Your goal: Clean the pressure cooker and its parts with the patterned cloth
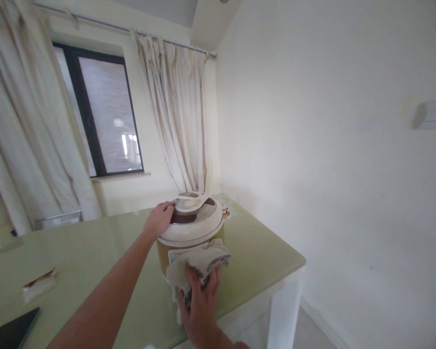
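A round electric rice cooker (192, 234) with a white lid and a yellowish body stands on the pale green table top (256, 252). My left hand (160, 219) lies on the left side of its lid, fingers stretched over the dark panel there. A bunched, off-white cloth (203, 257) is in my right hand (200, 298), pressed against the front of the cooker. Much of the cooker's front is hidden behind the cloth.
To the left on the table lie a small white and brown packet (39, 286) and a dark flat device (12, 332). The table's right corner (302, 261) is near the white wall (334, 169). Curtains (178, 116) hang beside a dark-framed window (109, 111) behind.
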The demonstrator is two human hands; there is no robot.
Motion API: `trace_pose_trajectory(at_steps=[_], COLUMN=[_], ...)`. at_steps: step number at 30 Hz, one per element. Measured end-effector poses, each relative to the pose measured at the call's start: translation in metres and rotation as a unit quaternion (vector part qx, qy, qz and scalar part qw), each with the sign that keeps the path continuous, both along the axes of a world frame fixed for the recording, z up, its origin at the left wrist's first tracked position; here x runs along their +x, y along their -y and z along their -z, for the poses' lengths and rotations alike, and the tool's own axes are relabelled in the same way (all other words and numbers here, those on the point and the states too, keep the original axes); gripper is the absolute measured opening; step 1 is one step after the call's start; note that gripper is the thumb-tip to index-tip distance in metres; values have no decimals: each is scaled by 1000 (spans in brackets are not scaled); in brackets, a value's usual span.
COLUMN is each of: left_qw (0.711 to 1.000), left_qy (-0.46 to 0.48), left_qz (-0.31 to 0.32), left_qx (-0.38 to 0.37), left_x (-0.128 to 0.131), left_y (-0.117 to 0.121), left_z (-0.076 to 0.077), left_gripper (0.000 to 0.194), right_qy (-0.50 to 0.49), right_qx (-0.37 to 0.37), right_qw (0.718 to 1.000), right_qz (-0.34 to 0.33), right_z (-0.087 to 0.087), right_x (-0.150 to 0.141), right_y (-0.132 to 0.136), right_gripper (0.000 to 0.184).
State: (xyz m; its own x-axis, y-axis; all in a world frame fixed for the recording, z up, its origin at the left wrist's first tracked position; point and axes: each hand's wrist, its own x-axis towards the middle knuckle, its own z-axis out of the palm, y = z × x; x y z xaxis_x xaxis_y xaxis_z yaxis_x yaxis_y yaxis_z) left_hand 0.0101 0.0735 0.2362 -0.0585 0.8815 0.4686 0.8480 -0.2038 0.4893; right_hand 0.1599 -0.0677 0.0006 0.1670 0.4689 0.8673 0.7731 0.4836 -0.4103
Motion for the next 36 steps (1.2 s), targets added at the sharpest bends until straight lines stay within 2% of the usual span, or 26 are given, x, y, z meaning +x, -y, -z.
trace_pose_trajectory(at_steps=[1, 3, 6, 9, 11, 12, 13, 14, 15, 17, 19, 21, 23, 24, 26, 28, 30, 31, 34, 36], left_qw=[1000, 1000, 1000, 999, 999, 999, 1000, 1000, 1000, 1000, 1000, 1000, 1000, 1000, 1000, 1000, 1000, 1000, 1000, 1000], left_qy=[-1, -2, -7, -21, -26, -25, -23, -19, -17, -13, -11, -10, -13, -15, -19, -19, -18, -18, -15, -12], left_qz=[-1, 1, 13, 34, 32, 26, 21, 16, 15, 14, 12, 10, 10, 10, 11, 12, 13, 13, 12, 10], left_qx=[0, 1, 0, -1, 1, 2, 3, 2, 1, 0, -1, 1, 3, 5, 7, 9, 8, 7, 2, 0], left_x=[0, -1, -2, -4, -4, -3, -2, -1, 0, 2, 3, 4, 4, 4, 5, 5, 5, 6, 6, 7], left_y=[0, -1, -2, -1, 1, 1, 1, 1, 1, 2, 3, 4, 5, 5, 5, 5, 5, 6, 7, 7], left_z=[0, 0, -2, -3, -2, -2, -2, -2, -1, -1, -1, -1, -1, -1, -2, -2, -2, -3, -4, -4], left_gripper=[51, 50, 47, 41, 43, 46, 48, 49, 49, 48, 48, 49, 49, 49, 49, 49, 50, 50, 49, 49], right_qy=[49, 140, 233, 163, 48, 0, -28, -30, -7, 100, 230, 317, 352, 347, 285, 153, 50, 41, 160, 252], right_qx=[42, 106, 134, 75, 18, -1, -9, -8, 0, 18, 25, -34, -103, -117, -91, -33, 0, 6, 11, -14], right_qw=[998, 984, 960, 980, 997, 999, 999, 999, 1000, 990, 949, 904, 880, 883, 924, 977, 997, 998, 985, 963], right_qz=[-4, -31, -73, -82, -51, -32, -19, -17, -28, -100, -215, -285, -303, -294, -240, -142, -57, -39, -66, -98], right_z=[-10, -42, -109, -177, -204, -207, -203, -193, -176, -131, -89, -63, -60, -64, -75, -79, -68, -58, -22, -15], right_x=[1, 7, 23, 42, 52, 55, 56, 55, 52, 47, 46, 55, 73, 83, 98, 101, 92, 87, 79, 83], right_y=[-3, -14, -35, -55, -65, -66, -65, -61, -54, -33, -13, -4, -9, -16, -31, -41, -40, -35, -16, -8], right_gripper=[56, 48, 52, 62, 53, 48, 46, 47, 49, 55, 53, 56, 54, 49, 43, 53, 62, 63, 57, 52])
